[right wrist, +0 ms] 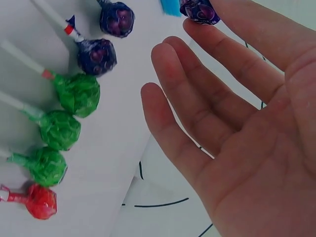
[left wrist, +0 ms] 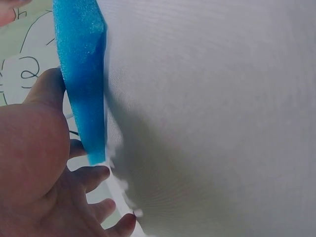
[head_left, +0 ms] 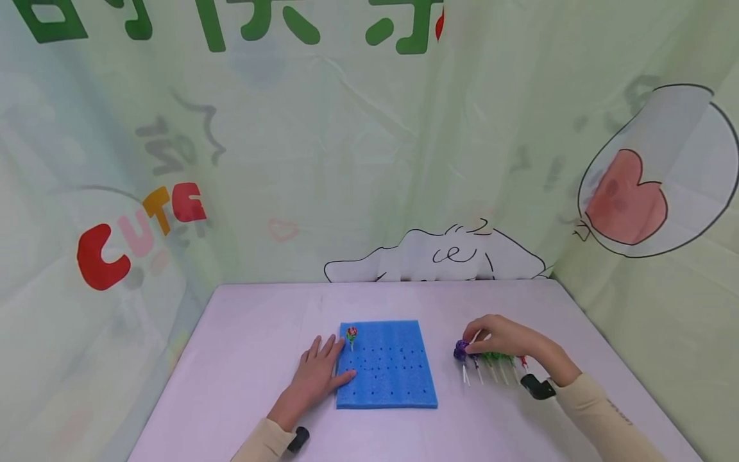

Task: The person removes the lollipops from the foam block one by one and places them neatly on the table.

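Observation:
A blue foam board [head_left: 385,378] dotted with small holes lies on the table. My left hand [head_left: 316,371] rests at its left edge, fingers spread and thumb on the top. One lollipop [head_left: 352,332] in a red and green wrapper stands upright near the board's far left corner. To the right of the board, my right hand [head_left: 501,333] pinches a purple lollipop [right wrist: 200,11] between thumb and forefinger; its other fingers hold nothing. Below that hand lies a row of lollipops: dark purple ones [right wrist: 97,57], green ones [right wrist: 78,95] and a red one [right wrist: 41,201].
The pale table [head_left: 260,327] ends at a hanging printed cloth [head_left: 323,192] behind and at both sides. Black wrist devices sit on the left wrist [head_left: 298,439] and the right wrist [head_left: 537,387].

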The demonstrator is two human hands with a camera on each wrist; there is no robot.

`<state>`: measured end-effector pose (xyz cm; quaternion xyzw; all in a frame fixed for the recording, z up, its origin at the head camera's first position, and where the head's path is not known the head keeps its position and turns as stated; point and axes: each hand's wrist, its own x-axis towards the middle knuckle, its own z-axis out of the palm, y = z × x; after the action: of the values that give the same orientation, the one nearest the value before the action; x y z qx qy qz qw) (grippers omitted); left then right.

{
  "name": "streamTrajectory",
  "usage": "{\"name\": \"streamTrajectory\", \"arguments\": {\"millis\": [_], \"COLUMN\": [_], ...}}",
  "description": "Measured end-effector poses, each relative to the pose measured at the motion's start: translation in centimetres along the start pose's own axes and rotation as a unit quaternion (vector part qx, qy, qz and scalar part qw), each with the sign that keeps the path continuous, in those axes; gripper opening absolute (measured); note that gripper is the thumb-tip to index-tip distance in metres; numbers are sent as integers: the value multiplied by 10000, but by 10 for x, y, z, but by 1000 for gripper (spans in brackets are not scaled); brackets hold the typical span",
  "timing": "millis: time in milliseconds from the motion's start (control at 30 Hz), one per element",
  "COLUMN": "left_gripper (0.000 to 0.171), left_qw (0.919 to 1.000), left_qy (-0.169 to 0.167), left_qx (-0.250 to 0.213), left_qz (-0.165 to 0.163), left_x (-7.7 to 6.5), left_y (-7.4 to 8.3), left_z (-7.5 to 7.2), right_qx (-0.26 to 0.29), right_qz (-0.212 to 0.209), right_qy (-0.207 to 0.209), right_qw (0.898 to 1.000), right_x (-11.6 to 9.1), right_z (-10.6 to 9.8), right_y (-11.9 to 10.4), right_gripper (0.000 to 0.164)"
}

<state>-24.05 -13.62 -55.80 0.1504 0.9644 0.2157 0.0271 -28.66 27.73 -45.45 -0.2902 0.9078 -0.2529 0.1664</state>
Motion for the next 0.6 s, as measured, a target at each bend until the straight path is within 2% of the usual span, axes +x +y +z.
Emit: {"name": "streamTrajectory", "arguments": {"millis": [600], "left_gripper": [83], "left_qw": [10000], "left_qy": [1], "left_qx": [-14], "left_qz": [-67], "left_x": [0], "left_y": [1], "left_z": [2], "right_qx": [130], "right_qz": [-60], "right_qy": [-15], "right_qw": [9999], "right_x": [-20], "right_z": [-11], "right_y": [21], "right_gripper": [18]}}
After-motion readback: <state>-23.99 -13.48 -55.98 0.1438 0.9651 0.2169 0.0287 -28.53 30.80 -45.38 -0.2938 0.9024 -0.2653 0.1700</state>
